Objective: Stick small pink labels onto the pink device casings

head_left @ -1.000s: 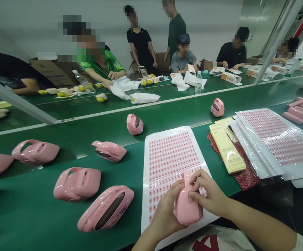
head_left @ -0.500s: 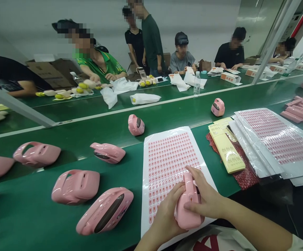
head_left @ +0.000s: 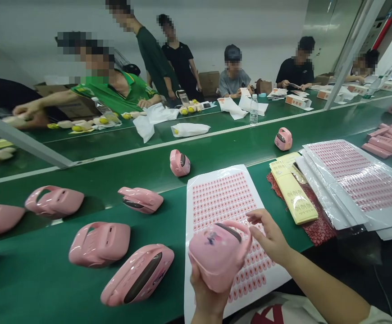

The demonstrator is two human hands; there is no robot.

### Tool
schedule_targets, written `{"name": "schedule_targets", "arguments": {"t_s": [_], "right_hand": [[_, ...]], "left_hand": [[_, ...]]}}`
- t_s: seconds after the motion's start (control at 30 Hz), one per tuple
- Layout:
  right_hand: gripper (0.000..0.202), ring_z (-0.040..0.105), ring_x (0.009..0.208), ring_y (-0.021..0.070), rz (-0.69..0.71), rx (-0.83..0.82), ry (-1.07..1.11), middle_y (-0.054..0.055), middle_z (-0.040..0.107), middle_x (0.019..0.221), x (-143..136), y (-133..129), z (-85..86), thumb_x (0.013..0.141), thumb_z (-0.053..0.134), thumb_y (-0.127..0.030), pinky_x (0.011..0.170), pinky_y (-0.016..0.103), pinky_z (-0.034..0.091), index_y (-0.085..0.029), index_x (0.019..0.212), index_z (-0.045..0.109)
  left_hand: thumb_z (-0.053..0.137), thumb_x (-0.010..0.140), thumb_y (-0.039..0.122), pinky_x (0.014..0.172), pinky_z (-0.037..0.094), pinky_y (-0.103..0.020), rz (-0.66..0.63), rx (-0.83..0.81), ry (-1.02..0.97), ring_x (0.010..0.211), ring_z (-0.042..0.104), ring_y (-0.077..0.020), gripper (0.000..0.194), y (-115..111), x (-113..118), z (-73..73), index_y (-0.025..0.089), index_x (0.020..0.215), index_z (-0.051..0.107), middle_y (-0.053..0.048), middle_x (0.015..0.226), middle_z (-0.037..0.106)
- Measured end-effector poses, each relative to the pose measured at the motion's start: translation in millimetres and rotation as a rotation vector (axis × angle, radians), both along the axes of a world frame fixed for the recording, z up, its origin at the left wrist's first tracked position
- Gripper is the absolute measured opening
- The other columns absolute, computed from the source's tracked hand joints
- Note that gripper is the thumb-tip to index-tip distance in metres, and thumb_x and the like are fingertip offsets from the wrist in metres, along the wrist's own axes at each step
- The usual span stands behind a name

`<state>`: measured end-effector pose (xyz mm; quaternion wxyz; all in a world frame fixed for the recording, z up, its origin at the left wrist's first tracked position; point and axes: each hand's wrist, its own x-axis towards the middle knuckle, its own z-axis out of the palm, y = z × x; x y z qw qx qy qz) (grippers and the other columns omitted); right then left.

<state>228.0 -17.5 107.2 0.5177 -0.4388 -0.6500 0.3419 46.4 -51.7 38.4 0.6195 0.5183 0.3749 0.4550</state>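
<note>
In my left hand a pink plastic device with a carry handle is held up from below, tilted, a printed picture on its face and a dark panel under the handle. My right hand is beside the handle, fingers apart and holding nothing; whether a fingertip brushes the handle I cannot tell. Beneath both hands lies a white sheet of small pink and red stickers, partly covered by the device. Similar pink devices stand to the left, among them one with a dark strip and one with its back showing.
Two more pink devices sit on the green belt. To the right are a yellow sticker pad, a stack of bagged sticker sheets and a pile of pink parts. Across the belt, several people work near a water bottle.
The device has been turned so its printed face shows and raised slightly leftward in my left hand. My right hand has let go of it. Across the belt, the green-shirted person's arm has reached left.
</note>
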Motion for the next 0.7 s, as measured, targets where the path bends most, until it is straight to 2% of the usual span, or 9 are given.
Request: {"name": "schedule_targets", "arguments": {"t_s": [0.07, 0.13, 0.2, 0.33, 0.47, 0.7], "right_hand": [[0.021, 0.054, 0.09, 0.0169, 0.074, 0.189, -0.099, 0.005, 0.057, 0.095, -3, -7, 7.2, 0.086, 0.046, -0.02, 0.079, 0.034, 0.047, -0.023, 0.106, 0.05], [0.024, 0.054, 0.089, 0.0173, 0.113, 0.303, -0.181, 0.005, 0.058, 0.093, -8, -11, 11.2, 0.085, 0.047, -0.017, 0.077, 0.033, 0.048, -0.023, 0.108, 0.049], [0.026, 0.053, 0.089, 0.018, 0.102, 0.372, -0.24, 0.007, 0.057, 0.094, -15, -12, 11.5, 0.084, 0.049, -0.015, 0.077, 0.034, 0.048, -0.021, 0.109, 0.048], [0.02, 0.052, 0.088, 0.0176, 0.096, 0.469, -0.27, 0.007, 0.054, 0.092, -25, -6, 8.9, 0.083, 0.049, -0.012, 0.077, 0.033, 0.049, -0.02, 0.101, 0.05], [0.016, 0.052, 0.083, 0.0163, 0.114, 0.454, -0.278, 0.007, 0.053, 0.088, -27, -3, 10.1, 0.084, 0.047, -0.011, 0.07, 0.029, 0.05, -0.019, 0.097, 0.05], [0.018, 0.05, 0.079, 0.016, 0.093, 0.473, -0.303, 0.006, 0.053, 0.085, -27, -6, 9.2, 0.086, 0.044, -0.01, 0.067, 0.028, 0.05, -0.019, 0.099, 0.051]], "left_hand": [[0.018, 0.076, 0.073, 0.097, 0.039, -0.035, -0.059, -0.119, -0.356, 0.124, 0.04, -0.023, 0.072, 6, 4, 4.2, 0.034, 0.137, 0.021, -0.003, 0.138, 0.043], [0.013, 0.078, 0.072, 0.097, 0.033, -0.019, -0.157, -0.22, -0.741, 0.124, 0.04, -0.0134, 0.073, 10, 9, 10.0, 0.03, 0.135, 0.03, 0.0, 0.134, 0.048], [0.012, 0.081, 0.068, 0.096, 0.029, -0.011, -0.241, -0.257, -0.965, 0.124, 0.039, -0.0077, 0.071, 10, 14, 14.9, 0.026, 0.134, 0.034, 0.0, 0.132, 0.051], [0.017, 0.087, 0.059, 0.097, 0.028, -0.012, -0.334, -0.275, -1.08, 0.123, 0.039, -0.0047, 0.065, 5, 21, 18.4, 0.018, 0.135, 0.033, -0.005, 0.13, 0.052], [0.022, 0.089, 0.053, 0.097, 0.025, -0.01, -0.383, -0.274, -1.18, 0.121, 0.041, -0.0018, 0.058, 3, 24, 18.6, 0.017, 0.133, 0.037, -0.004, 0.131, 0.052], [0.016, 0.089, 0.054, 0.1, 0.026, -0.016, -0.395, -0.231, -1.179, 0.124, 0.038, -0.007, 0.061, 5, 25, 23.1, 0.02, 0.137, 0.029, -0.006, 0.134, 0.048]]}}
